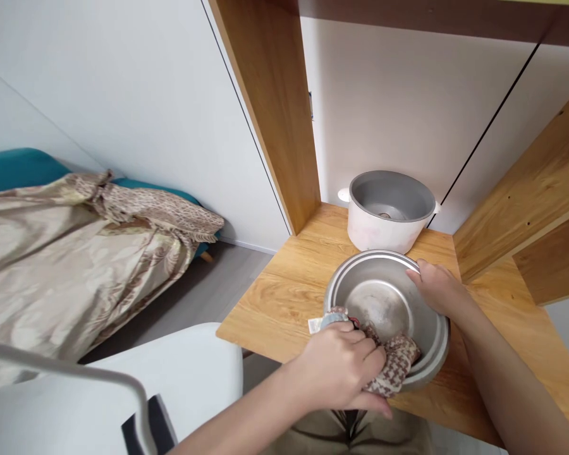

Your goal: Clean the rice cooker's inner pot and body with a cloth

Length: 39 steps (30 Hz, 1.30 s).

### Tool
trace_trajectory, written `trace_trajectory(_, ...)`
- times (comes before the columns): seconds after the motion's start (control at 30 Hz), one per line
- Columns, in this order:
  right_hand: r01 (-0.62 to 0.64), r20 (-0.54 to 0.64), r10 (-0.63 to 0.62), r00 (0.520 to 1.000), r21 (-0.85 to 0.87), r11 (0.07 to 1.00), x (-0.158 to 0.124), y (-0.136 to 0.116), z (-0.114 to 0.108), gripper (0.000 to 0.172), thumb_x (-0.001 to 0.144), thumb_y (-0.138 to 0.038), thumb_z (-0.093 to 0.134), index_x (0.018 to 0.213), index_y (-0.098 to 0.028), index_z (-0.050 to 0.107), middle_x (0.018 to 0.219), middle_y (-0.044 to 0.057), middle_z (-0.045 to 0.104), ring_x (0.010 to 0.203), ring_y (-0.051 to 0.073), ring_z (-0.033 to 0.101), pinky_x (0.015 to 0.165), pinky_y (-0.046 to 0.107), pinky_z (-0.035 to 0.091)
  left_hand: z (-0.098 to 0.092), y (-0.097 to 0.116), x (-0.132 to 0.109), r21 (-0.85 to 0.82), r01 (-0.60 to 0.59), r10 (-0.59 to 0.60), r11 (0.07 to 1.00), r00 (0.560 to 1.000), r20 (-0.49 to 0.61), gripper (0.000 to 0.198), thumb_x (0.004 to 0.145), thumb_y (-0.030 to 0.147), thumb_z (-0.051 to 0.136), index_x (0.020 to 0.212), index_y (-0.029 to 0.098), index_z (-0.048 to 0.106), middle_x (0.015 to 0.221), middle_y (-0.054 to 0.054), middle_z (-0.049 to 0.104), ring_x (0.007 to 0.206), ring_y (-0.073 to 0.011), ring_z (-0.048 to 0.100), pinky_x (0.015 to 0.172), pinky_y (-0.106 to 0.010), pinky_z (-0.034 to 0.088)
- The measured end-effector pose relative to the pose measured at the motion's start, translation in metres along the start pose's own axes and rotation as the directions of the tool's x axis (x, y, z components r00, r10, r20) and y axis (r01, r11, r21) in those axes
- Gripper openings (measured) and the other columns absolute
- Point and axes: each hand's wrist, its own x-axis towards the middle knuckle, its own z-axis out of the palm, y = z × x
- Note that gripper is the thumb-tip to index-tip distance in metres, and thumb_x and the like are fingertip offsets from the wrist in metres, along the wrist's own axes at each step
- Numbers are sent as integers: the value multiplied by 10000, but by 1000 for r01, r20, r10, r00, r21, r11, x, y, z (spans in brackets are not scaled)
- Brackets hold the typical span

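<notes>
A round metal inner pot [384, 300] sits tilted toward me on the wooden table [289, 291]. My left hand [341, 370] is closed on a patterned brown-and-white cloth [396, 363], pressing it inside the pot's near wall. My right hand [439, 287] grips the pot's far right rim, fingers curled over the edge. Behind the pot stands a white rice cooker body [389, 212], open and without a lid.
A white chair back [171, 373] with a metal bar lies at the lower left. A bed with a beige patterned cover [76, 240] lies at the left. Wooden shelf panels [275, 107] rise beside and right of the table.
</notes>
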Motion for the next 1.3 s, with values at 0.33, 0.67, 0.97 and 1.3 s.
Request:
trace_trajectory(0.33,-36,-5,36,999,30,999,1,0,3,378,1087,-421,326,1093,-179,616,1052,159,733,1012,298,682,713,325,367,0,-3,1,7,31,-31,999,999,-33,718,910,853,318,700,211,559,592,0,577,500,-154,525,564,-334,355)
trace_trajectory(0.67,44,-4,-44,999,20,999,6,-3,4,348,1077,-409,351,1094,-193,622,1054,140,744,1015,300,684,724,327,353,18,49,10,78,254,-243,964,962,-127,735,764,940,475,691,212,547,580,9,580,523,-162,577,559,-343,354)
trace_trajectory(0.97,49,-15,-49,999,0,999,7,-2,6,356,1080,-421,339,1075,-200,618,1041,134,740,1011,293,676,716,318,342,43,87,41,179,446,-408,877,888,-214,756,739,945,502,698,191,537,569,-16,569,510,-170,563,560,-346,377)
trace_trajectory(1.3,47,-18,-48,999,-30,998,3,0,3,366,1096,-420,325,1091,-197,615,1046,129,741,1024,284,680,727,322,353,38,80,45,110,409,-413,906,911,15,710,717,885,628,761,179,570,621,-24,624,549,-200,615,551,-330,416)
